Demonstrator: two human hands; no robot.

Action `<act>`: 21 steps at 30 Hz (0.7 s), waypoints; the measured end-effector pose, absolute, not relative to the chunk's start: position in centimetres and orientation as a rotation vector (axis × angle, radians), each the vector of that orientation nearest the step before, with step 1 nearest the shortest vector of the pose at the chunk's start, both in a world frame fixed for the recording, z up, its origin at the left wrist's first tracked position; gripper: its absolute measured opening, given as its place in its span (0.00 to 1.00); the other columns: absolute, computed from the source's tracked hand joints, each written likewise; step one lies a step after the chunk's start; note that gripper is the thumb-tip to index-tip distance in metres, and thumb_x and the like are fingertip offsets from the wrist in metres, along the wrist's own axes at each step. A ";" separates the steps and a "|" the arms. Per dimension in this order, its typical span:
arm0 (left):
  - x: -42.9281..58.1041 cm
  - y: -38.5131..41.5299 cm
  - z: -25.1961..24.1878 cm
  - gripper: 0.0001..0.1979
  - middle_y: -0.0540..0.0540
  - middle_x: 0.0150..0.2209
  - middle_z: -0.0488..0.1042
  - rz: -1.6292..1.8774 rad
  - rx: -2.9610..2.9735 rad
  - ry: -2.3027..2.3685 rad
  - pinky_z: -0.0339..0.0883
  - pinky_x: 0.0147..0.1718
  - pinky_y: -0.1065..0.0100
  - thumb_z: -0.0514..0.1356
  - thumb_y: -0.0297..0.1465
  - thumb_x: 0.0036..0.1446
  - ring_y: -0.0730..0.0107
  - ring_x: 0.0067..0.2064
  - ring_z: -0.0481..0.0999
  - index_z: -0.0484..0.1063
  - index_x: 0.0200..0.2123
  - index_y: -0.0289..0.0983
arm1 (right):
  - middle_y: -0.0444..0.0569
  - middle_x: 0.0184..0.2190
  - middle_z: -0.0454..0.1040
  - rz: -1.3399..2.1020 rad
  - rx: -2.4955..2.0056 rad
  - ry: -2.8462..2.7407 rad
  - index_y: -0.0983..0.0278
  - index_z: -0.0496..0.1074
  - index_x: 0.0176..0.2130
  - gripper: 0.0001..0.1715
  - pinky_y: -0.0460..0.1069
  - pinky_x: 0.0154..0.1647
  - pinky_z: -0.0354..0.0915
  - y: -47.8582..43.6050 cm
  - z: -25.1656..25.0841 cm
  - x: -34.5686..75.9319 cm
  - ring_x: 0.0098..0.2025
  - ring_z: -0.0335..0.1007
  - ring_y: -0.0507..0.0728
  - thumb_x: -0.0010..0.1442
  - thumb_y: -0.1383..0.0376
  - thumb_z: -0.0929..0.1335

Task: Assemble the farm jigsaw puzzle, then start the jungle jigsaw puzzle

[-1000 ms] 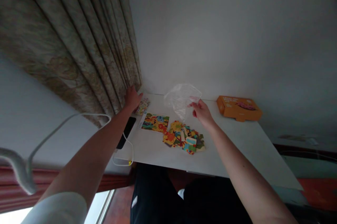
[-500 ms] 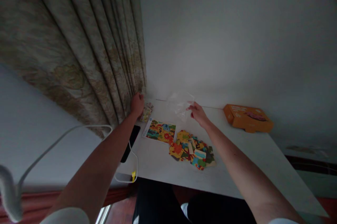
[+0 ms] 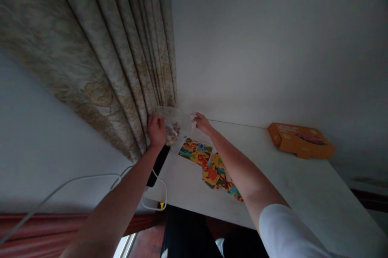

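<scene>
A clear plastic bag (image 3: 184, 119) spreads between my two hands at the back left of the table, over a heap of small mixed pieces (image 3: 172, 133). Whether those pieces lie inside it or beneath it I cannot tell. My left hand (image 3: 157, 132) is closed at the bag's left side, close to the curtain. At the other side my right hand (image 3: 202, 123) pinches the plastic between thumb and fingers. Just in front lies a colourful picture card (image 3: 195, 151) with cartoon animals. Bright jigsaw puzzle pieces (image 3: 212, 174) are piled beside it, partly hidden by my right forearm.
An orange box (image 3: 303, 140) rests at the right rear of the white table (image 3: 188, 185). A black phone-like slab (image 3: 159, 167) and a white cable (image 3: 166, 193) lie near my left forearm. The patterned curtain (image 3: 130, 68) hangs along the left, with a wall behind.
My right hand has moved left with the plastic, bringing it over the small pieces beside my left hand. My right forearm now covers part of the puzzle pile. The view has shifted slightly.
</scene>
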State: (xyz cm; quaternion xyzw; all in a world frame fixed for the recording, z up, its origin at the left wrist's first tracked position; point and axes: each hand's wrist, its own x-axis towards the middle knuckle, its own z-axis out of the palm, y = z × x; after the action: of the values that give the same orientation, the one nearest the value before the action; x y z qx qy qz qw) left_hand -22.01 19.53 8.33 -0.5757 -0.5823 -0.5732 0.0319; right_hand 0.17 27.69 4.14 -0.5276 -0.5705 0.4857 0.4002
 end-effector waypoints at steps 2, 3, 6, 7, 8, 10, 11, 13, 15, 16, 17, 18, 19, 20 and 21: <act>-21.8 19.4 8.5 0.10 0.47 0.32 0.68 -1.785 -1.735 -1.788 0.68 0.45 0.61 0.57 0.28 0.64 0.62 0.40 0.72 0.65 0.28 0.40 | 0.45 0.31 0.74 1.310 -1.309 -1.435 0.63 0.75 0.50 0.19 0.42 0.22 0.59 28.0 4.3 -1.2 0.19 0.58 0.46 0.64 0.72 0.62; -21.7 19.5 8.6 0.10 0.47 0.32 0.68 -1.793 -1.708 -1.799 0.68 0.46 0.60 0.56 0.28 0.64 0.61 0.40 0.72 0.65 0.28 0.41 | 0.45 0.31 0.74 1.335 -1.304 -1.430 0.64 0.75 0.51 0.19 0.41 0.21 0.58 28.2 4.4 -1.9 0.19 0.57 0.45 0.64 0.72 0.62; -21.2 20.1 8.7 0.10 0.45 0.33 0.69 -1.798 -1.652 -1.851 0.68 0.49 0.58 0.55 0.28 0.65 0.60 0.42 0.71 0.64 0.29 0.41 | 0.48 0.36 0.75 1.380 -1.285 -1.395 0.63 0.68 0.61 0.28 0.41 0.23 0.61 28.6 4.8 -3.8 0.22 0.62 0.45 0.64 0.73 0.63; -21.1 20.3 8.7 0.09 0.45 0.34 0.69 -1.795 -1.648 -1.870 0.68 0.50 0.58 0.55 0.28 0.65 0.60 0.43 0.71 0.64 0.30 0.41 | 0.49 0.40 0.76 1.395 -1.274 -1.369 0.62 0.64 0.65 0.33 0.41 0.25 0.64 28.7 4.8 -4.3 0.24 0.66 0.46 0.63 0.74 0.64; -20.9 20.6 8.6 0.09 0.44 0.35 0.69 -1.790 -1.652 -1.891 0.68 0.51 0.57 0.54 0.28 0.65 0.59 0.44 0.71 0.65 0.30 0.41 | 0.51 0.44 0.76 1.404 -1.266 -1.345 0.60 0.59 0.69 0.38 0.42 0.27 0.67 28.6 4.8 -4.6 0.27 0.69 0.47 0.62 0.74 0.64; -20.8 21.0 8.3 0.08 0.43 0.38 0.70 -1.760 -1.677 -1.947 0.68 0.53 0.56 0.55 0.28 0.65 0.58 0.46 0.72 0.66 0.31 0.40 | 0.54 0.52 0.74 1.390 -1.277 -1.324 0.56 0.52 0.72 0.45 0.45 0.32 0.71 28.2 4.6 -4.5 0.31 0.74 0.49 0.61 0.74 0.66; -20.7 21.1 8.1 0.08 0.42 0.39 0.70 -1.734 -1.693 -1.979 0.68 0.54 0.55 0.55 0.28 0.64 0.58 0.47 0.72 0.67 0.31 0.40 | 0.56 0.55 0.73 1.364 -1.305 -1.332 0.56 0.51 0.73 0.47 0.46 0.33 0.72 27.8 4.4 -4.1 0.32 0.74 0.50 0.60 0.73 0.67; -20.5 21.2 7.9 0.06 0.41 0.41 0.71 -1.673 -1.720 -2.039 0.67 0.55 0.53 0.56 0.28 0.63 0.56 0.48 0.73 0.69 0.32 0.39 | 0.59 0.59 0.71 1.272 -1.400 -1.381 0.57 0.52 0.72 0.47 0.49 0.35 0.73 26.7 4.0 -2.3 0.33 0.75 0.51 0.60 0.72 0.68; -20.0 20.8 8.0 0.03 0.38 0.44 0.72 -1.628 -1.715 -2.056 0.66 0.58 0.51 0.57 0.27 0.62 0.53 0.52 0.72 0.72 0.37 0.37 | 0.60 0.62 0.69 1.148 -1.509 -1.442 0.58 0.57 0.70 0.42 0.51 0.39 0.74 25.2 3.7 0.5 0.34 0.76 0.52 0.60 0.71 0.68; -19.6 20.5 8.1 0.07 0.36 0.48 0.71 -1.610 -1.708 -2.032 0.64 0.60 0.50 0.58 0.26 0.61 0.52 0.55 0.71 0.73 0.42 0.35 | 0.59 0.62 0.70 1.062 -1.560 -1.486 0.58 0.62 0.68 0.38 0.52 0.42 0.73 24.3 3.7 2.1 0.35 0.76 0.52 0.61 0.71 0.67; -19.1 20.1 8.3 0.12 0.33 0.52 0.70 -1.590 -1.714 -1.985 0.62 0.62 0.49 0.59 0.25 0.60 0.50 0.58 0.69 0.72 0.48 0.33 | 0.58 0.60 0.72 0.975 -1.593 -1.548 0.60 0.67 0.64 0.32 0.52 0.46 0.73 23.2 3.6 3.8 0.38 0.76 0.53 0.63 0.70 0.67; -18.4 19.5 8.4 0.18 0.32 0.56 0.68 -1.564 -1.740 -1.919 0.60 0.64 0.48 0.60 0.25 0.59 0.49 0.61 0.66 0.70 0.54 0.32 | 0.57 0.57 0.74 0.893 -1.634 -1.618 0.61 0.71 0.60 0.26 0.53 0.50 0.71 21.9 3.6 5.4 0.40 0.77 0.54 0.64 0.69 0.67; -17.7 18.9 8.5 0.22 0.31 0.59 0.67 -1.528 -1.801 -1.843 0.59 0.65 0.48 0.60 0.24 0.59 0.50 0.63 0.65 0.68 0.57 0.32 | 0.56 0.54 0.76 0.803 -1.672 -1.689 0.62 0.74 0.57 0.21 0.53 0.53 0.70 20.4 3.6 6.9 0.42 0.76 0.54 0.65 0.67 0.66; -16.9 18.2 8.4 0.24 0.32 0.60 0.66 -1.475 -1.904 -1.767 0.59 0.65 0.49 0.59 0.24 0.59 0.51 0.64 0.64 0.67 0.59 0.33 | 0.55 0.53 0.76 0.720 -1.706 -1.754 0.62 0.76 0.54 0.19 0.54 0.55 0.69 18.7 3.7 8.2 0.43 0.76 0.55 0.66 0.66 0.66; -16.0 17.5 8.1 0.23 0.34 0.60 0.67 -1.401 -2.045 -1.697 0.60 0.65 0.50 0.58 0.24 0.60 0.53 0.64 0.65 0.68 0.59 0.35 | 0.55 0.52 0.76 0.649 -1.716 -1.833 0.62 0.76 0.54 0.18 0.54 0.55 0.68 16.8 3.7 9.3 0.45 0.76 0.56 0.67 0.65 0.65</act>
State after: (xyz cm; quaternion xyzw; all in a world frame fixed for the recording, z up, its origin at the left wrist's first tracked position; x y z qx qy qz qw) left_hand -16.01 17.47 8.11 -0.6791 -0.5637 -0.4652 0.0687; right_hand 9.27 16.81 3.73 -0.6371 -0.6803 0.2410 0.2706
